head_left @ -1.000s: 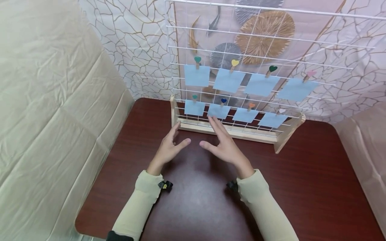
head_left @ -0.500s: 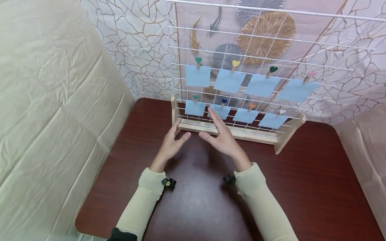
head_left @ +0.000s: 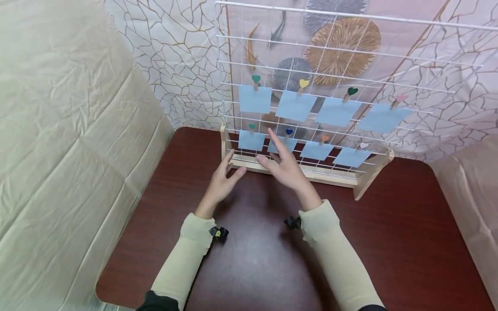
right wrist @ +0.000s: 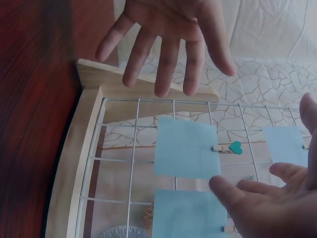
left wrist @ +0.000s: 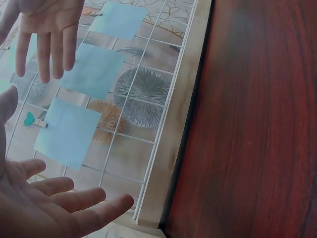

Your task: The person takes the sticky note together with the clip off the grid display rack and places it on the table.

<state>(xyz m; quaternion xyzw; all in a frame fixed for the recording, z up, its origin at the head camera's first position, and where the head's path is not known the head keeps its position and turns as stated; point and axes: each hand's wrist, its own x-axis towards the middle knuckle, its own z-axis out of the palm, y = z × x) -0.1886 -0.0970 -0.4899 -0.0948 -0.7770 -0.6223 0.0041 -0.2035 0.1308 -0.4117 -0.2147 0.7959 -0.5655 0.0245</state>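
A person in pale green sleeves reaches both bare hands toward a white wire grid panel [head_left: 334,65] standing in a light wooden base [head_left: 295,170] at the back of a dark red-brown wooden table [head_left: 389,242].

At left, the left hand [head_left: 222,181] hovers just in front of the base's near corner, fingers loosely spread and holding nothing.

Next to it, the right hand [head_left: 284,166] is raised, fingers straight and empty, its fingertips at the lower row of square pale blue paper notes. The nearest notes are the leftmost one [head_left: 251,140], hung from a small wooden peg with a teal heart [head_left: 252,126], and its neighbour [head_left: 285,144] under a dark blue heart peg [head_left: 288,131]. Whether the fingertips touch paper cannot be told.

To the right, more blue notes hang in two rows under yellow, green, orange and pink heart pegs.

The notes look thin, light and easily creased. Each is probably best freed by pinching its peg open while the other hand steadies the paper's lower edge; a bare tug could tear it.

Compared with a second ago, both hands have moved forward and up: the right hand's fingers have risen from the base rail to the lower notes, and the left has edged nearer the frame corner. Notes and pegs hang unchanged.
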